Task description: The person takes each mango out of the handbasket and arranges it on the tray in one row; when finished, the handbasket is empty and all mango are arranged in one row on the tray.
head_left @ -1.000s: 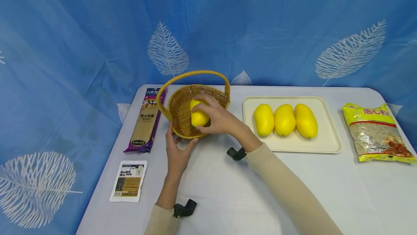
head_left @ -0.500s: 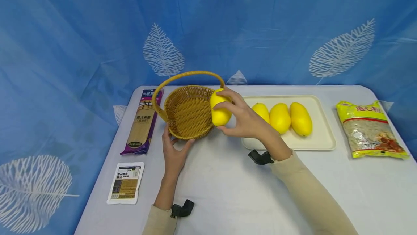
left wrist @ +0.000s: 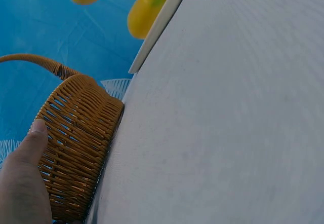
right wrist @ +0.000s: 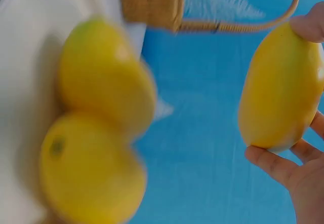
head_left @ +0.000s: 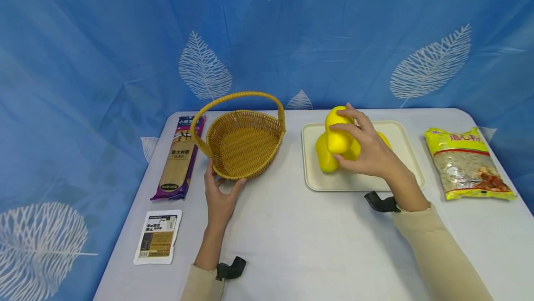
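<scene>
A wicker basket (head_left: 246, 148) with an arched handle stands at centre-left in the head view, nothing inside it. My left hand (head_left: 220, 201) holds its near side, the thumb lying against the woven wall (left wrist: 81, 138) in the left wrist view. My right hand (head_left: 369, 152) pinches a yellow mango (head_left: 335, 141) between thumb and fingertips, above a cream tray (head_left: 404, 166). In the right wrist view the held mango (right wrist: 278, 92) hangs apart from two tray mangoes. Several mangoes, one of them a left-hand mango (head_left: 327, 164), lie in the tray, partly hidden by my right hand.
Left of the basket lies a purple spaghetti packet (head_left: 179, 162), with a small white-edged pouch (head_left: 157, 238) nearer me. A yellow macaroni bag (head_left: 469, 164) lies right of the tray. A blue leaf-patterned curtain (head_left: 313, 36) hangs behind the white table (head_left: 288, 245).
My right hand has lifted the mango out of the basket and carried it right, over the tray. My left hand has stayed at the basket; the view has shifted slightly.
</scene>
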`<state>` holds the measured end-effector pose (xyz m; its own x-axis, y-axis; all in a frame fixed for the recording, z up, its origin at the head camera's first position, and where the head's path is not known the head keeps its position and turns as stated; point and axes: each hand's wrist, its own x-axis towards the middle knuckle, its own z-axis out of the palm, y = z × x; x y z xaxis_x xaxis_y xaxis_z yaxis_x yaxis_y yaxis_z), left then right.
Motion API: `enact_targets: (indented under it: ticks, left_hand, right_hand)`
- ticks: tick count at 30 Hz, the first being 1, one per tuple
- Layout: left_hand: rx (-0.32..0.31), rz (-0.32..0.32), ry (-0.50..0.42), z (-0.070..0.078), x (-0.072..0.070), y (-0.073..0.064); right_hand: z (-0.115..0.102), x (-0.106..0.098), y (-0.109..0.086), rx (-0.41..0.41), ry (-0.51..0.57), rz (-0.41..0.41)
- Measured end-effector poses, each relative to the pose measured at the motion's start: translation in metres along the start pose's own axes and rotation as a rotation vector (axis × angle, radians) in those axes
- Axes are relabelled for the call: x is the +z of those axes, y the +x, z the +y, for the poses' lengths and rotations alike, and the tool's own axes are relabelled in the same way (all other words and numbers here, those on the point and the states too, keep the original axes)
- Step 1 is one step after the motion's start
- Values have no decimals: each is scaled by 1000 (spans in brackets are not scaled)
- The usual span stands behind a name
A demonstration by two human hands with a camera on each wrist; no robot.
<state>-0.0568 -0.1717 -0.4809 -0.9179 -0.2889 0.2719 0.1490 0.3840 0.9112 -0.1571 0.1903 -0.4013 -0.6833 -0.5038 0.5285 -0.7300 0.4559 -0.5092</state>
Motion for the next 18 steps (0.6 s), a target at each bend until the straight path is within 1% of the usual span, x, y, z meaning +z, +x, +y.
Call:
enact_targets:
  ticks: [4,7,13,18]
  left_hand:
    - [-2,0,9,0,-1,0]
    - [1,5,15,-1,-1,0]
    - [14,10,7,-3,-1,0]
    - [24,4,4,-2,0,-1]
  right_hand:
    - [14,-14,-20,21,-27,22]
    - [20,-21,-32,29,-36,36]
    - [32,-30,-50,100,-64,46]
    - [45,-41,-70,160,-88,46]
